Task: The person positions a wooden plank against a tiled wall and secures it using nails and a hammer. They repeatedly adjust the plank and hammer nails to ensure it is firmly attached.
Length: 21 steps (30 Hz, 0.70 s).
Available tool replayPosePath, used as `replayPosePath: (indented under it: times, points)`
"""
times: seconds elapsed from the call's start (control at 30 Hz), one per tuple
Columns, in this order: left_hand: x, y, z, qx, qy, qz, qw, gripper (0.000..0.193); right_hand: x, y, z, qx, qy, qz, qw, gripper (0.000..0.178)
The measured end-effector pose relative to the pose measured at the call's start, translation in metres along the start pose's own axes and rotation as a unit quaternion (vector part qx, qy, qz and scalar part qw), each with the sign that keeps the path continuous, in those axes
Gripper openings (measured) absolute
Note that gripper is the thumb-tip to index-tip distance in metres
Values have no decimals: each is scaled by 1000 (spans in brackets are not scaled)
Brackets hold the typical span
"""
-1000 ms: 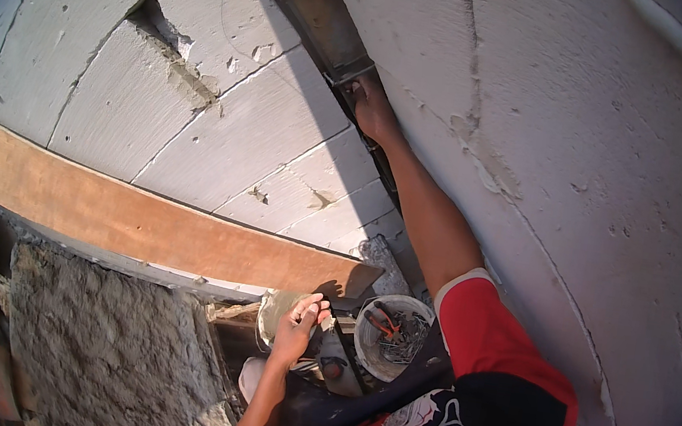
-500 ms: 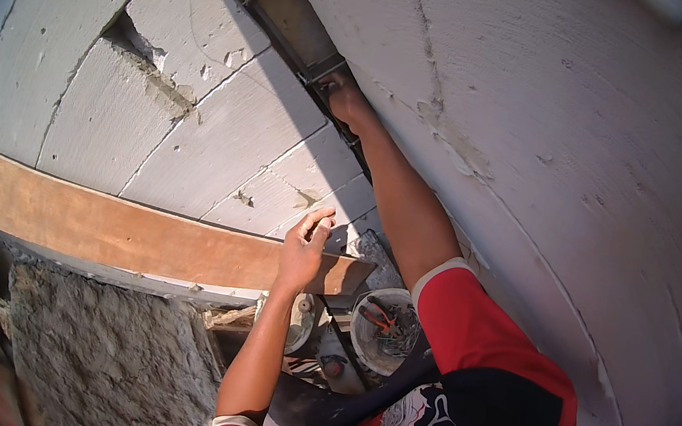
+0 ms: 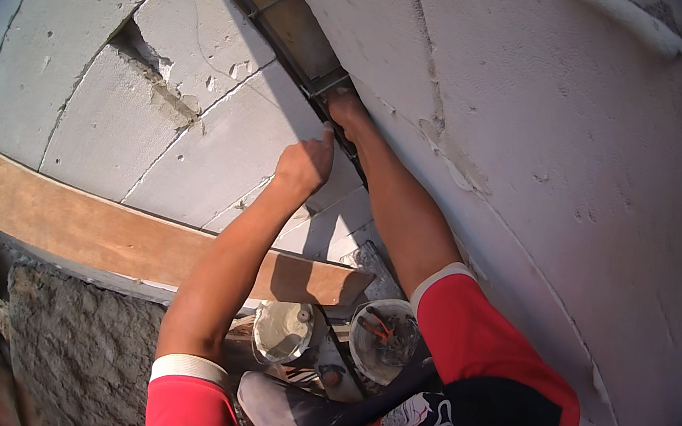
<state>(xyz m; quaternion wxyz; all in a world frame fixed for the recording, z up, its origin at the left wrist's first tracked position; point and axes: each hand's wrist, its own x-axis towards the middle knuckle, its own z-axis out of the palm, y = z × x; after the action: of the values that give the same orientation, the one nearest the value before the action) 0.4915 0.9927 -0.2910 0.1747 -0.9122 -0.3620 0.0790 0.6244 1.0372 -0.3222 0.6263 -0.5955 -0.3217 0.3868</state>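
Observation:
My right hand (image 3: 345, 109) reaches up into the corner where two white block walls meet. Its fingers lie against a dark metal bracket (image 3: 329, 82) at the lower end of a brown strip (image 3: 290, 18) that runs up the corner. The fingertips are hidden in the gap. My left hand (image 3: 304, 164) is raised just below the right hand, its fingers curled into a fist against the left block wall (image 3: 219, 152). Nothing shows in the fist.
A wooden plank (image 3: 94, 231) runs along the foot of the left wall, above rough grey masonry (image 3: 70, 341). Down by my shoe (image 3: 286, 415) stand a white bucket (image 3: 282, 331) and a second bucket (image 3: 383, 337) with an orange-handled tool inside. The plastered right wall (image 3: 581, 177) is close.
My left hand has risen from the buckets, past the plank, to just under my right hand. The right hand has stayed at the corner bracket.

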Motion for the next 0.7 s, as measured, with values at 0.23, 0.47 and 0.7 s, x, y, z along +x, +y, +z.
replayPosePath:
  times: [0.23,0.47,0.7]
  points:
    - [12,-1,-7,111,-80,15,991,62,5,2,4,-14,-11,18,1000,56]
    - [23,8,-1,96,-59,-16,994,48,73,55,19,11,12,-5,1000,56]
    - [32,2,-1,122,-30,28,992,20,15,39,5,28,24,21,999,46]
